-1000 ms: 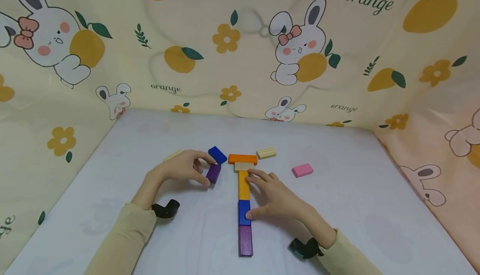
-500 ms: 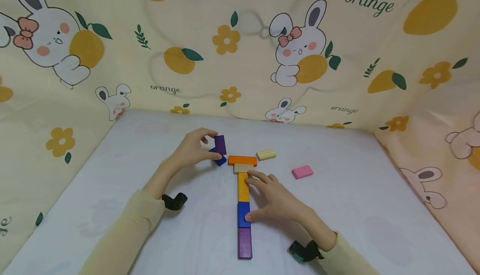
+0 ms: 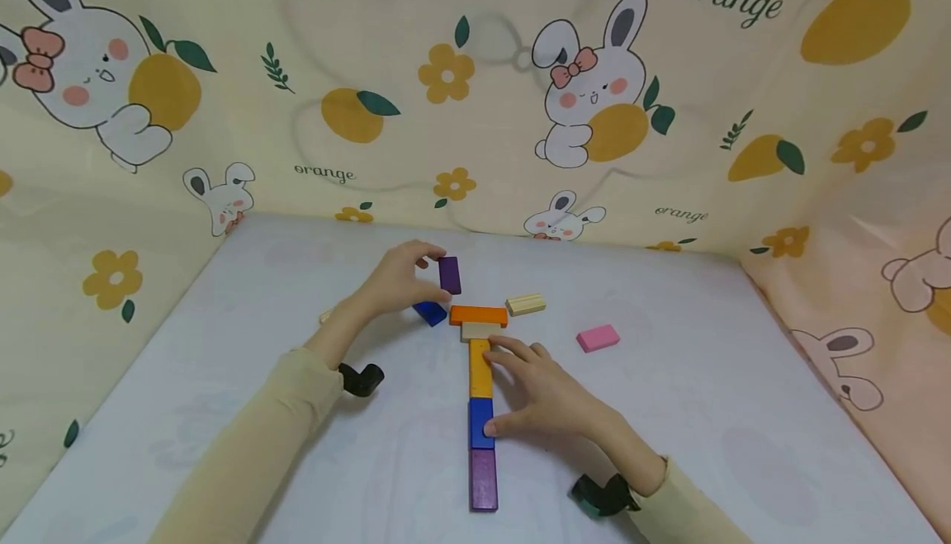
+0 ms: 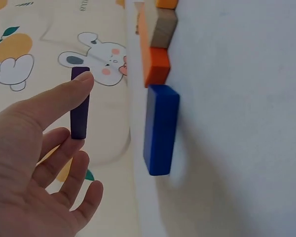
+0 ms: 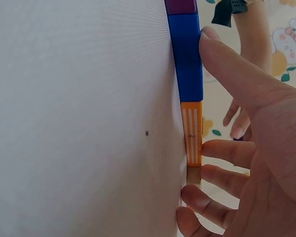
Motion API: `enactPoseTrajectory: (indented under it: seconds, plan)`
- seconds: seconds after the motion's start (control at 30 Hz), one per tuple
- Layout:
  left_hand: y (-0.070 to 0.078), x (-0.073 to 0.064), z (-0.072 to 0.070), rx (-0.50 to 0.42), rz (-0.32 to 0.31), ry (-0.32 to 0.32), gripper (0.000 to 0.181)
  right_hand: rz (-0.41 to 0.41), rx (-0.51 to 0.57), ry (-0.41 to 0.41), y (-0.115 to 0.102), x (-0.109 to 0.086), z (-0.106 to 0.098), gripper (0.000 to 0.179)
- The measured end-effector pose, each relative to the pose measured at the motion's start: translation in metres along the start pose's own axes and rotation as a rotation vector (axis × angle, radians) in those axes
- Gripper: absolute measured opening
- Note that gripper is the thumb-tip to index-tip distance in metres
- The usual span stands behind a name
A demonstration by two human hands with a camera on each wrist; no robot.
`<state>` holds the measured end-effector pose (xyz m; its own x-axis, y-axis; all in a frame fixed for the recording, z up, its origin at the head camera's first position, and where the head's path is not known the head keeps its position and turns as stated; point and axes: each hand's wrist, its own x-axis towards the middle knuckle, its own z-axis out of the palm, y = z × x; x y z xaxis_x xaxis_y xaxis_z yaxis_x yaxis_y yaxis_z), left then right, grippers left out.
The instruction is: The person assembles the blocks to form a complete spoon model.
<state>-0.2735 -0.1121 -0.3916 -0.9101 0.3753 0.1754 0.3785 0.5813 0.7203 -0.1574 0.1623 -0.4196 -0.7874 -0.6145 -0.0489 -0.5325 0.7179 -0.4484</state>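
My left hand [image 3: 397,280] pinches a purple block [image 3: 449,275] between thumb and fingertips, raised over the far part of the table. Just below that hand a loose blue block [image 3: 431,313] lies at an angle. A row of blocks runs toward me: an orange block [image 3: 479,315] set crosswise, a short plain wooden block [image 3: 480,331], a yellow block [image 3: 480,368], another blue block [image 5: 187,59] and a second purple block [image 3: 483,480]. Alongside this row rests my right hand [image 3: 550,395], its thumb at the blue block and its spread fingertips by the yellow and wooden ones.
A ridged wooden block [image 3: 526,305] lies right of the orange one, and a pink block [image 3: 598,338] farther right. Another pale piece [image 3: 324,316] peeks out behind my left wrist. A printed cloth backdrop [image 3: 490,115] rises behind the white tabletop [image 3: 691,387].
My left hand has lifted the purple block and carried it away from me and to the right, past the loose blue block. My right hand has stayed by the row.
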Motion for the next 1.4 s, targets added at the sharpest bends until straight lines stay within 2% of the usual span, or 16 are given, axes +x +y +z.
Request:
enactPoseTrajectory:
  seconds: [0.13,0.5,0.8,0.97,1.17,1.4]
  plan:
    - [-0.001,0.001,0.006,0.003,-0.017,-0.023,0.065,-0.006,-0.005,0.000,0.000,0.000,0.000,0.094]
    - [-0.002,0.010,0.015,0.084,-0.043,-0.053,0.067,0.013,0.006,-0.010,0.000,-0.001,0.000,0.091]
    - [-0.007,0.016,0.018,0.140,-0.089,-0.099,0.068,0.002,0.001,-0.008,0.000,0.000,0.001,0.092]
    - [-0.009,0.018,0.019,0.162,-0.122,-0.138,0.066,-0.004,0.002,-0.007,0.000,-0.001,0.000,0.093]
    - [-0.010,0.021,0.019,0.158,-0.173,-0.227,0.064,0.003,0.006,-0.008,-0.001,-0.002,-0.001,0.092]
    - [-0.009,0.023,0.019,0.159,-0.171,-0.269,0.065,0.012,0.010,-0.015,-0.001,-0.001,0.000,0.092]
